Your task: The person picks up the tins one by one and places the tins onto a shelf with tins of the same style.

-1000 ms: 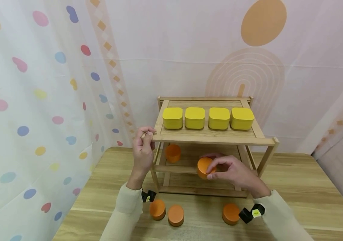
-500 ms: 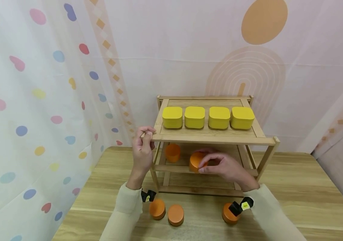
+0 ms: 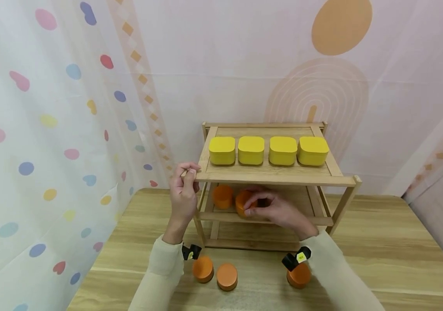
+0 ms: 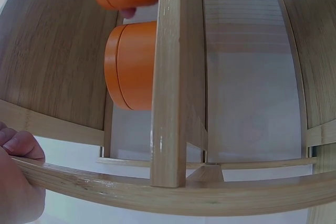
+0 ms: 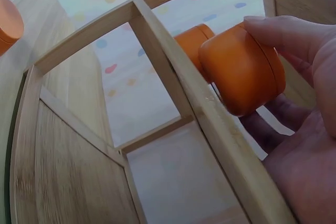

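Three orange tins (image 3: pixel 227 277) are lying unmoved on the bench (image 3: pixel 381 259). Right hand (image 3: pixel 280 211) is now reaching further left into the rack's (image 3: pixel 276 177) lower shelf, fingers (image 5: pixel 273 24) curling round an orange tin (image 3: pixel 242 203), bringing it just beside the shelved tin (image 3: pixel 223 196). Left hand (image 3: pixel 184 190) is still pinching the top shelf's front corner.

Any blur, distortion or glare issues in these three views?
Head view: even soft light, sharp, no glare; the round orange tin under the top shelf of the wooden two-tier rack sits in shade. Left wrist view: strong fisheye bends the rack's rail; left hand cropped at the edge. Right wrist view: the tin and right hand fill the frame, slightly soft, rails curved.
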Demonstrator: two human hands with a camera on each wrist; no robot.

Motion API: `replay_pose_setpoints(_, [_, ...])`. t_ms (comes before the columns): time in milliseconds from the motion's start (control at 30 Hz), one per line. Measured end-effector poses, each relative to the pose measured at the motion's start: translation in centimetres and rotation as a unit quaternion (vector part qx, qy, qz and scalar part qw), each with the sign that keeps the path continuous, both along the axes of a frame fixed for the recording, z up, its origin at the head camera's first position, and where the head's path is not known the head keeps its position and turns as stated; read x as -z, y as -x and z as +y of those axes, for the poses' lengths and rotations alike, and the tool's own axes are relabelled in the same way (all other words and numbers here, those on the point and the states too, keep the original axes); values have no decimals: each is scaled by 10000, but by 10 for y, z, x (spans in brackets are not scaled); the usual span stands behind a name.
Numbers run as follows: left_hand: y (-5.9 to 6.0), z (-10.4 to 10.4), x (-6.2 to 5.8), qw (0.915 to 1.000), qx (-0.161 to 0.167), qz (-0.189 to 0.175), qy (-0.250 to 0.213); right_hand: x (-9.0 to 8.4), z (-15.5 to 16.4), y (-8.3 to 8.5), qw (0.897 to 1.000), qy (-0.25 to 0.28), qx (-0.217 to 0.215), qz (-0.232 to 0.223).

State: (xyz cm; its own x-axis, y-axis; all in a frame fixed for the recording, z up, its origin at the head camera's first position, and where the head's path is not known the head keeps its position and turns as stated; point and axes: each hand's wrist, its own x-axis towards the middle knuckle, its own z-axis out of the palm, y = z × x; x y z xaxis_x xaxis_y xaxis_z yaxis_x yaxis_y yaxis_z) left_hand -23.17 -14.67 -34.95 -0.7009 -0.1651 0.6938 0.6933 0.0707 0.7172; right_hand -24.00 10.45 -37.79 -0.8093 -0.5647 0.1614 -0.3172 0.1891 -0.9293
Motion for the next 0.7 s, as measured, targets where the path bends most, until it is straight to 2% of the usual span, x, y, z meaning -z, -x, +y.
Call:
replay_pose_setpoints(300, [3, 2, -2, 10000, -48, 32, 11, 3, -9, 8, 9996, 114, 21, 270])
replay_pose_setpoints(700, [-1, 1, -1, 9999, -31, -129, -12, 10, -8, 12, 9989, 372, 5, 289])
